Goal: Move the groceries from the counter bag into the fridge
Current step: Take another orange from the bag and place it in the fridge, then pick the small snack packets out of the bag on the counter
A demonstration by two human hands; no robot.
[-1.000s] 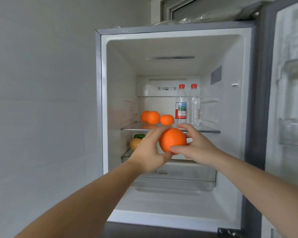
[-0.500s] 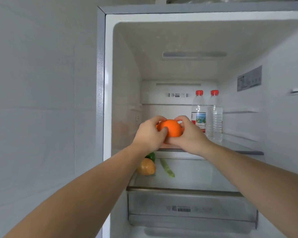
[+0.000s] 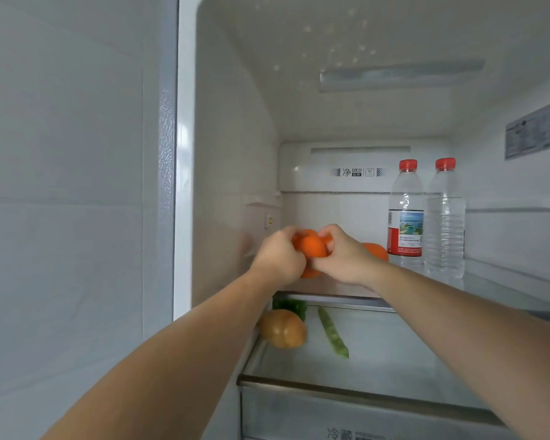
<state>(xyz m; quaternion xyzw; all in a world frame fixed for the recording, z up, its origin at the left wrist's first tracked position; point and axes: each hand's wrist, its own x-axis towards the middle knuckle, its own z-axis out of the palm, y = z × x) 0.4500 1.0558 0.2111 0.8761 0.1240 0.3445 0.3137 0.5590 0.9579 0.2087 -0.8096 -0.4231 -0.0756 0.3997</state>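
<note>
1. While both hands cup the orange [image 3: 313, 246] over the upper shelf [image 3: 334, 296], it sits between them: left hand [image 3: 278, 256] at its 9 o'clock, right hand [image 3: 346, 258] at 3, fingers curled round it
2. Round, no long axis; hands equally near
3. Another orange [image 3: 377, 250] lies at 3 o'clock, before the bottles [image 3: 426, 217]

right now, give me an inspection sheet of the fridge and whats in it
surface: glass upper shelf, lower shelf above a drawer
job's things: orange held over the upper shelf; more oranges behind the hands
clutter: two water bottles upright on the upper shelf; yellow pepper, green pepper and bean pod on the lower shelf
grippers: left hand and right hand both grip the orange
cables: nothing seen
surroundings: white wall on the left
</note>
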